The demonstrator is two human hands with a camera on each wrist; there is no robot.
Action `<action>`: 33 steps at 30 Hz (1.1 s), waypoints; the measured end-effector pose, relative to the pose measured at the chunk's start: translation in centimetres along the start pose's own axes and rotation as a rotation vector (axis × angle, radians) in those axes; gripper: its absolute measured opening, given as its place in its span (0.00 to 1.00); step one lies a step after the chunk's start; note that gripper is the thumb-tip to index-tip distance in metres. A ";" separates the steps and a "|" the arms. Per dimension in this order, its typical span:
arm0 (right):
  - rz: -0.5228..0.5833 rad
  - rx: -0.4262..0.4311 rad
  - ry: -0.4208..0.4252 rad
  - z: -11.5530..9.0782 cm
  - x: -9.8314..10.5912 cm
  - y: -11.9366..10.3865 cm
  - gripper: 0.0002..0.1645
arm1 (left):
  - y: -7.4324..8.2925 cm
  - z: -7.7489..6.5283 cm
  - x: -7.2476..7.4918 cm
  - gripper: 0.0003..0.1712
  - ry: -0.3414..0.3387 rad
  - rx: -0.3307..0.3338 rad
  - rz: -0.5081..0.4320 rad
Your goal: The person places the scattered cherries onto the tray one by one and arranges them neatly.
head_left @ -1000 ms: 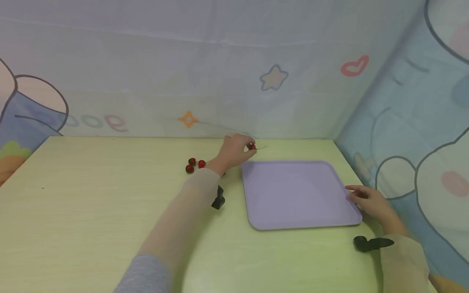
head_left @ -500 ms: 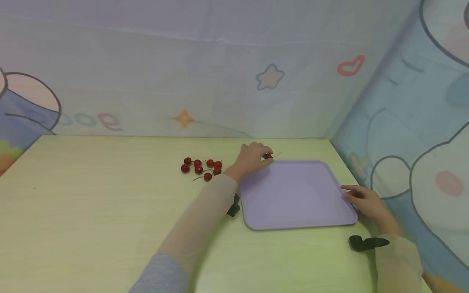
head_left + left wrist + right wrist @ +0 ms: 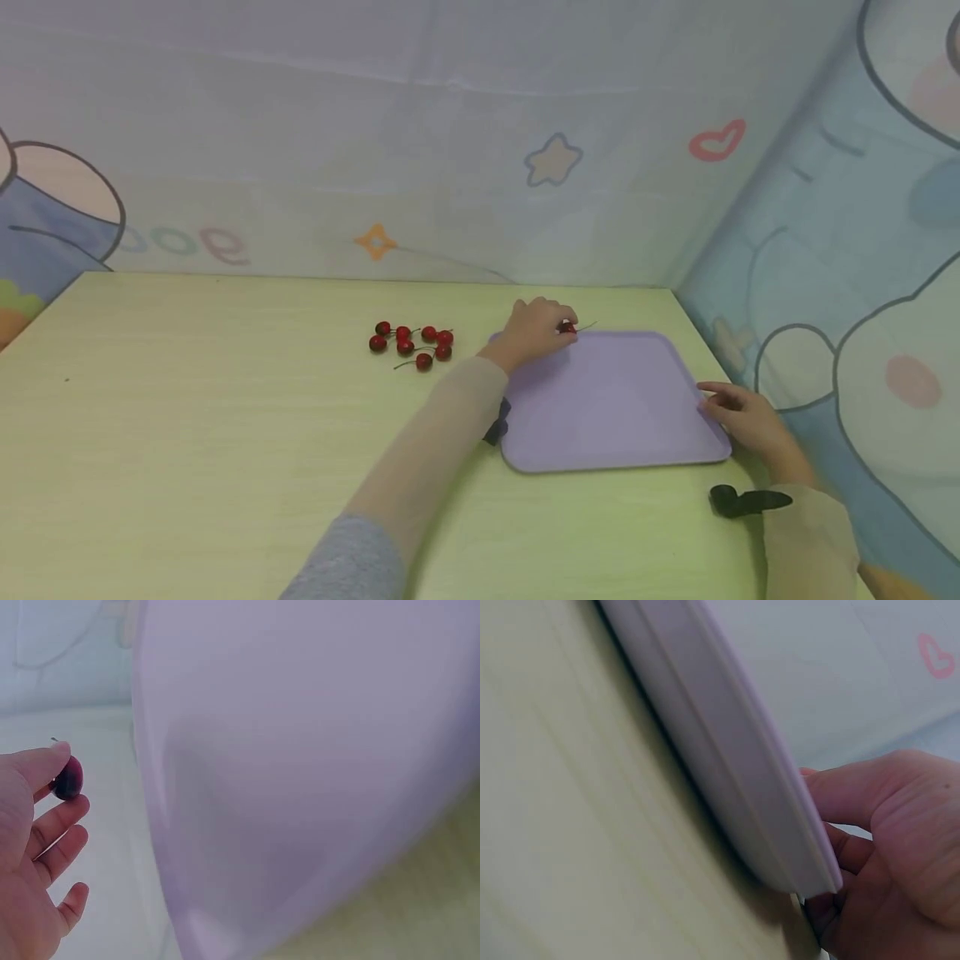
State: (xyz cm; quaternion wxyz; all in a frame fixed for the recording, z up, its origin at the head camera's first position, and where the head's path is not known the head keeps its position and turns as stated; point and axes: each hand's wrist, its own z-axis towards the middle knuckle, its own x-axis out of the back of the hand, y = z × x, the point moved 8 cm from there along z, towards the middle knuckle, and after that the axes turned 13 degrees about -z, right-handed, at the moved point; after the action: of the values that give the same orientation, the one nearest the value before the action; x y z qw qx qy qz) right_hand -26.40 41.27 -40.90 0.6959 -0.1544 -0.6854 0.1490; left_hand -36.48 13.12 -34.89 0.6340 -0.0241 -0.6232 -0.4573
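Between the thumb and fingers of my left hand [image 3: 534, 333] is a dark red cherry [image 3: 69, 778], its thin stem pointing right in the head view. That hand is over the far left part of a purple tray [image 3: 600, 408], which lies flat on the table with nothing on it. My right hand [image 3: 753, 423] holds the tray's right rim, thumb at the edge and the other fingers curled at its side, partly hidden by the rim in the right wrist view. Several red cherries [image 3: 405, 347] lie in a loose group left of the tray, some with stems showing.
The light wooden table [image 3: 225, 450] extends left and in front of the tray. A printed cloth [image 3: 315, 167] hangs behind it, and a blue patterned one [image 3: 810, 250] borders the right side. Dark straps with small devices show at both wrists.
My left hand has carried the cherry rightward and nearer, from behind the tray's far left corner to over its far edge. The right hand has stayed at the rim.
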 end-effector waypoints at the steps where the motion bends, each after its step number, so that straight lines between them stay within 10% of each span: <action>1: 0.000 -0.003 0.001 -0.1 0.1 0.0 0.28 | 0.2 0.1 0.1 0.14 0.003 -0.006 -0.008; 18: 0.020 -0.013 0.001 -0.5 -0.1 -0.4 0.28 | 4.1 1.9 -2.3 0.16 -0.070 -0.005 0.043; 33: 0.029 -0.005 0.011 -0.1 -0.7 -1.4 0.27 | 3.6 3.0 -4.0 0.15 -0.054 0.066 0.066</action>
State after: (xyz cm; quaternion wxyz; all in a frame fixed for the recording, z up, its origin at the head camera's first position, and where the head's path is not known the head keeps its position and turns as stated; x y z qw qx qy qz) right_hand -26.30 39.73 -41.01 0.6970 -0.1672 -0.6795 0.1566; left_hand -35.81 19.16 -35.55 0.6322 -0.0362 -0.6536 -0.4144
